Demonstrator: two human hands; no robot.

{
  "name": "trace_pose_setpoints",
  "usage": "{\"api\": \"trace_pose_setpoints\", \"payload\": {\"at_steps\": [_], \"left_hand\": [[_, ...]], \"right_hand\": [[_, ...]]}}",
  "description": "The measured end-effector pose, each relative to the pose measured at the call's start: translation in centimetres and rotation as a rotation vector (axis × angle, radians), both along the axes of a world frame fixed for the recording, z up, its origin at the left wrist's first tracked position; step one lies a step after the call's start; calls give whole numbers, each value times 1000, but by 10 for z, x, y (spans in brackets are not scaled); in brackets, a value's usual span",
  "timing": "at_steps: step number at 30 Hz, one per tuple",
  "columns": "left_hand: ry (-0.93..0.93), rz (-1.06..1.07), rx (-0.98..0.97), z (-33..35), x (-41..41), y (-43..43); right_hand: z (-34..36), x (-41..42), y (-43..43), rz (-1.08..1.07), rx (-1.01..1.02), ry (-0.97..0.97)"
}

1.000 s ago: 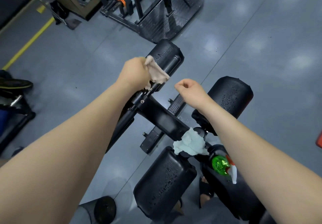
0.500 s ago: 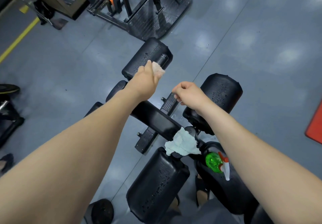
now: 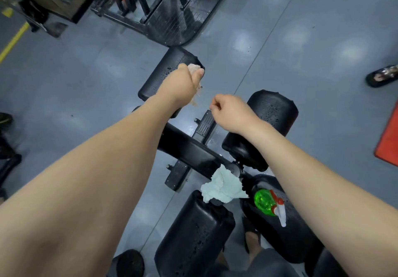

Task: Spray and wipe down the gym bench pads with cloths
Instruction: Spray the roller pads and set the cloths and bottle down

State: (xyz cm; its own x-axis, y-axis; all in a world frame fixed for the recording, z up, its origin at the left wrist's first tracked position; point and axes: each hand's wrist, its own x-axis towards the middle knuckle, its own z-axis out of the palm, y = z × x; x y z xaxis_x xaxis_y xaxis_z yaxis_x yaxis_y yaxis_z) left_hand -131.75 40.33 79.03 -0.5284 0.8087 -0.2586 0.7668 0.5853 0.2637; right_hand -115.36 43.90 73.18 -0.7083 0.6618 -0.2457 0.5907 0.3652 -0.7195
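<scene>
Fingers [image 3: 183, 68] of the left hand [image 3: 178, 86] were curled round a beige cloth [image 3: 195, 68], pressing it on the far end of the far left pad [image 3: 159, 76], whose black cover carried droplets. The right hand [image 3: 231, 113] hovered above the bench frame [image 3: 189, 147], its fingers folded into a fist that held nothing visible. A pale cloth [image 3: 221, 187] lay on the frame between the near pads, and the green spray bottle [image 3: 263, 200] lay on the near right pad [image 3: 286, 240]. The step in hand appeared to be wiping the far left pad. The next move probably called for a firm stroke along its length — the far right pad [image 3: 273, 108] and near left pad [image 3: 193, 233], both beaded, awaited wiping.
</scene>
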Motion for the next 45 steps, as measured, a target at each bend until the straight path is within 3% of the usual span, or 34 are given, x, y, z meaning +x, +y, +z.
{"api": "trace_pose_setpoints", "payload": {"at_steps": [5,11,19,21,24,27,29,31,34,38,42,45], "left_hand": [[-21,8,65,-5,-5,-2],[-63,5,156,3,-5,-8],[34,-54,-27,9,4,-50],[55,-67,-100,14,7,-56],[-116,-54,-172,28,1,-71],[-287,47,-51,44,-5,-97],[-269,146,52,45,-8,-111],[-119,198,90,39,-9,-122],[-41,227,25,21,-3,-136],[64,187,92,12,8,-144],[-58,365,158,13,6,-140],[-45,462,163,12,9,-137]], "right_hand": [[-14,6,1,136,-55,-208],[6,-7,1,-92,-123,-36],[26,-29,-1,-257,-158,170],[31,-31,-4,-250,-117,236],[40,-34,-12,-243,-21,402],[48,-44,-16,-157,133,542],[49,-54,-18,-3,297,520],[44,-61,-23,211,442,394],[26,-61,-32,391,695,268],[18,-59,-12,332,833,201],[19,-61,10,195,772,171],[17,-63,0,154,734,227]]}}
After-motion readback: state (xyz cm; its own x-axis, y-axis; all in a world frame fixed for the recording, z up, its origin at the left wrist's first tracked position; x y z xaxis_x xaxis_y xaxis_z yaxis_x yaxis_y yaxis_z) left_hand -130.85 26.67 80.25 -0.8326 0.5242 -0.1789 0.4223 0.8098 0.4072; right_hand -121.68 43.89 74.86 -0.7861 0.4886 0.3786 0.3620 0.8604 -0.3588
